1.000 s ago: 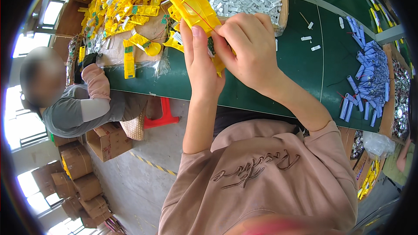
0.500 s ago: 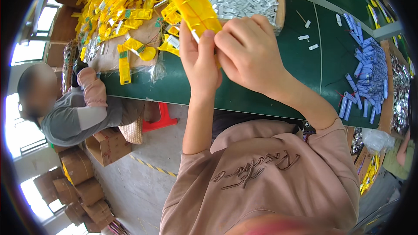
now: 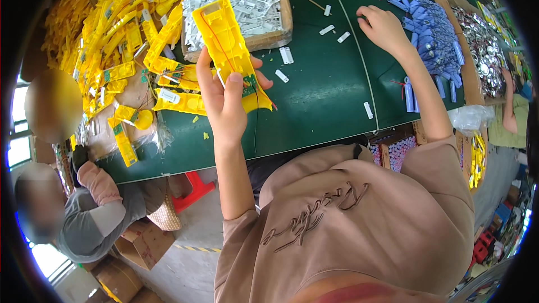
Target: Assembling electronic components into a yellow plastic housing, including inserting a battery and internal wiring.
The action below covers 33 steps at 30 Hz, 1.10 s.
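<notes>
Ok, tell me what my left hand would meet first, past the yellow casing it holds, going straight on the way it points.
Past the yellow casing, your left hand would probably meet the cardboard box of small white parts first; depth is unclear, so it might pass above.

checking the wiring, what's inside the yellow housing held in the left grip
Inside the yellow housing, a red wire runs lengthwise and a green circuit board sits near the lower end. What the left grip covers with its thumb cannot be seen.
</notes>
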Motion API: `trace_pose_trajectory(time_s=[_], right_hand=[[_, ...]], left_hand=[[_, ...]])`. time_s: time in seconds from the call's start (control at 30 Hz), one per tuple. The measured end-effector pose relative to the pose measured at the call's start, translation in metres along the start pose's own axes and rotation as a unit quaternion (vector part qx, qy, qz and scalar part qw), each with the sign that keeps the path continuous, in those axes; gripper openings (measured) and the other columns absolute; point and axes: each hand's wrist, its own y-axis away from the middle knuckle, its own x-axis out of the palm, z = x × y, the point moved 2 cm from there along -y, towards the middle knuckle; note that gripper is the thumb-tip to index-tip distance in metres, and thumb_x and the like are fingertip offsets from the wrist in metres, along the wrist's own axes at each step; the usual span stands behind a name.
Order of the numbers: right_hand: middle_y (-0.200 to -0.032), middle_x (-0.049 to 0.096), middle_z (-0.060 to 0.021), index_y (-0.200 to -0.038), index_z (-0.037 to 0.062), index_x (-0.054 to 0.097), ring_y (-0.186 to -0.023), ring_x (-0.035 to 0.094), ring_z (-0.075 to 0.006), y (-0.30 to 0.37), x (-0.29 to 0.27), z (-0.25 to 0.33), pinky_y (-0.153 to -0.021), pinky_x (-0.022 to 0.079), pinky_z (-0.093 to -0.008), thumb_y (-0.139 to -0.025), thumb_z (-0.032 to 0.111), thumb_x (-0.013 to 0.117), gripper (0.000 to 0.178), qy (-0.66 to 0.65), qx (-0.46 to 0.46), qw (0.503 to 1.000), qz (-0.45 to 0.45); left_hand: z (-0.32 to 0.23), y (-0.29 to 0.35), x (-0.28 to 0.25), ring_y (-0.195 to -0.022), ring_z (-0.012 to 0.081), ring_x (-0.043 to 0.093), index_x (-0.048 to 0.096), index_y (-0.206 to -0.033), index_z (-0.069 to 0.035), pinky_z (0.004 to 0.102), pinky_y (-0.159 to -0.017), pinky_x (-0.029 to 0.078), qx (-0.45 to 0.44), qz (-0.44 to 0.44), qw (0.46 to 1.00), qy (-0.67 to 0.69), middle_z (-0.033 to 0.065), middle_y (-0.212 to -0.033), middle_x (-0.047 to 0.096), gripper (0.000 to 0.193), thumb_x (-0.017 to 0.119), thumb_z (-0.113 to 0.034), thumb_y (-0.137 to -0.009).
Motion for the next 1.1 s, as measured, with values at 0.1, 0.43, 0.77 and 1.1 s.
trace_pose_trajectory(time_s=[0.1,0.43,0.77,1.1], right_hand=[[-0.090,0.056,-0.0109,-0.105,0.0097,0.051,-0.080,0.057,-0.0277,0.006,0.012,-0.016,-0.065,0.045,-0.0347,-0.079,0.013,0.050,0.025,0.002,-0.015,1.000,0.017],[-0.090,0.057,-0.0122,-0.105,0.0092,0.052,-0.082,0.056,-0.0288,-0.011,0.011,-0.055,-0.070,0.045,-0.0371,-0.082,0.018,0.048,0.025,0.009,0.000,0.999,0.042],[-0.086,0.059,-0.0104,-0.094,0.0061,0.057,-0.086,0.057,-0.0249,0.037,-0.010,-0.093,-0.075,0.039,-0.0398,-0.070,0.008,0.054,0.024,0.266,0.088,0.958,0.067],[-0.087,0.059,-0.0048,-0.095,0.0098,0.056,-0.091,0.053,-0.0208,0.031,0.002,-0.106,-0.083,0.033,-0.0375,-0.072,0.012,0.060,0.023,0.338,0.023,0.940,0.030]], left_hand=[[0.002,0.003,0.000,-0.066,0.0210,0.058,0.019,-0.128,-0.005,0.0343,-0.058,0.052,-0.015,0.025,1.000,-0.002,0.0179,-0.092,0.054,0.046,0.036,-0.008,-0.085],[0.008,0.007,0.008,-0.069,0.0197,0.057,0.022,-0.126,-0.004,0.0332,-0.060,0.053,-0.073,0.021,0.995,0.066,0.0163,-0.092,0.053,0.042,0.035,-0.008,-0.086],[0.007,-0.001,0.017,-0.072,0.0192,0.057,0.024,-0.122,-0.003,0.0342,-0.063,0.052,-0.067,0.058,0.994,0.062,0.0151,-0.095,0.051,0.039,0.037,-0.007,-0.086],[0.005,0.003,0.012,-0.071,0.0204,0.057,0.024,-0.123,-0.004,0.0357,-0.060,0.053,-0.066,0.041,0.994,0.073,0.0170,-0.094,0.051,0.040,0.035,-0.006,-0.085]])
